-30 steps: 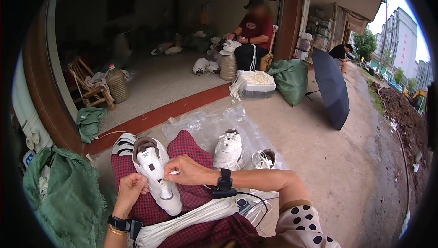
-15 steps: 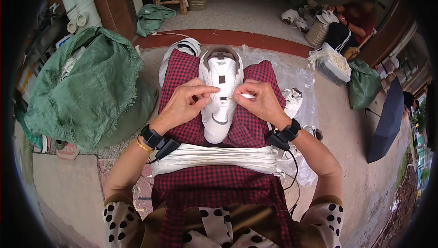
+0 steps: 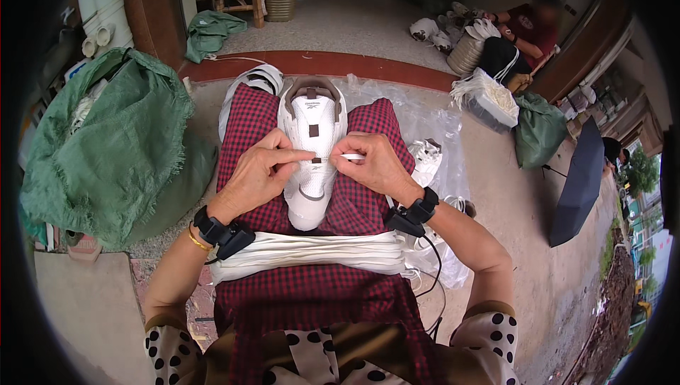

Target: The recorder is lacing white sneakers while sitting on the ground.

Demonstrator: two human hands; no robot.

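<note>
A white sneaker [image 3: 304, 194] with a brown-lined collar rests between my thighs, its toe toward me. Two small dark patches lie along its tongue. My left hand [image 3: 258, 172] reaches over its left side, the index finger stretched to the lower dark patch and the thumb apart below it. On the other side, my right hand [image 3: 375, 164] pinches a white shoelace [image 3: 352, 156], whose end passes beside that same patch. Across my lap, over the red-and-black checked apron [image 3: 319, 293], lies a bundle of white laces [image 3: 304, 254].
A large green sack [image 3: 106, 144] stands at my left. Other white shoes [image 3: 426, 162] lie on clear plastic sheeting [image 3: 453, 130] to my right. Farther right are a tub of white laces [image 3: 489, 105], another green sack [image 3: 538, 130] and a dark umbrella [image 3: 577, 183]. A person [image 3: 531, 31] sits at the back right.
The whole view has shifted, so things sit farther left in it. My right hand has come closer to the lower dark patch with the shoelace; my left index finger has moved down to it.
</note>
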